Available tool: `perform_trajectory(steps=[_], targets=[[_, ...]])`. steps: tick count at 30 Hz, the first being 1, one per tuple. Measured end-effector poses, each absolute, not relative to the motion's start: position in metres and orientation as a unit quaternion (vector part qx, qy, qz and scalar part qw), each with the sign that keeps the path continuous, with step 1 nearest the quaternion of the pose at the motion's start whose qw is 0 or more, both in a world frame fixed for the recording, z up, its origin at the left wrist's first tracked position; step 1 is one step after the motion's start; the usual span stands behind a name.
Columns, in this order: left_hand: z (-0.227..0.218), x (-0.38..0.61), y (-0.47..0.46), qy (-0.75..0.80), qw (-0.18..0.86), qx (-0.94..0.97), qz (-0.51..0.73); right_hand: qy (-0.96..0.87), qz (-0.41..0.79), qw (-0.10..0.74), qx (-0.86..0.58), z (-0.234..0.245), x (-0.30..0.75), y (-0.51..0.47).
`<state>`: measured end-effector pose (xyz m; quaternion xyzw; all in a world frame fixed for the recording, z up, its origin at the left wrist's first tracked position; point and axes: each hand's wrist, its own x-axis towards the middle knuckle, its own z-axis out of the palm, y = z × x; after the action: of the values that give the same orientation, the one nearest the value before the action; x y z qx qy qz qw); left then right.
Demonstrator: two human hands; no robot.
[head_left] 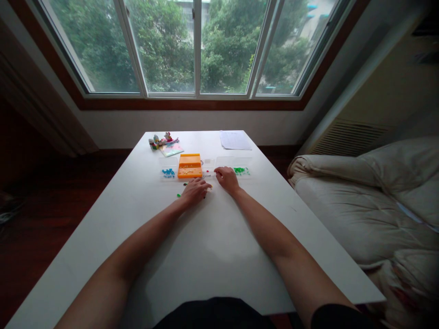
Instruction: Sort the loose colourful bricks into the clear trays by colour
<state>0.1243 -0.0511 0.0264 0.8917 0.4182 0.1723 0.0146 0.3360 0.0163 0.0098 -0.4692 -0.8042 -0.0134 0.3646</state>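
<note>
My left hand [196, 191] rests low over the white table [212, 246], its fingers stretched to the right and slightly apart. A tiny yellow piece shows at its fingertips; I cannot tell whether they touch it. Small green pieces [179, 195] lie beside that hand. My right hand [227, 178] is at a clear plastic box, with curled fingers pressed together; whatever they hold is too small to make out. Small bright green pieces [241, 171] fill a compartment to its right. Left of it are a few tiny red and white bits and an open orange case [190, 159] with little pieces inside.
Blue pieces [168, 173] lie in a clear tray left of the orange case. Small colourful figures [158, 142] and a pastel card [172, 149] are at the back left. A paper sheet [235, 140] lies at the back right. A cushioned sofa [346, 205] stands right of the table.
</note>
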Motion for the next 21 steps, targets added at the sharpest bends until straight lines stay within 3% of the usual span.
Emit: perform_trajectory(steps=[21], targets=[[0.031,0.1256,-0.0553,0.372,0.032,0.914,0.157,-0.805,-0.013,0.368,-0.465,0.008,0.3377,0.0176]])
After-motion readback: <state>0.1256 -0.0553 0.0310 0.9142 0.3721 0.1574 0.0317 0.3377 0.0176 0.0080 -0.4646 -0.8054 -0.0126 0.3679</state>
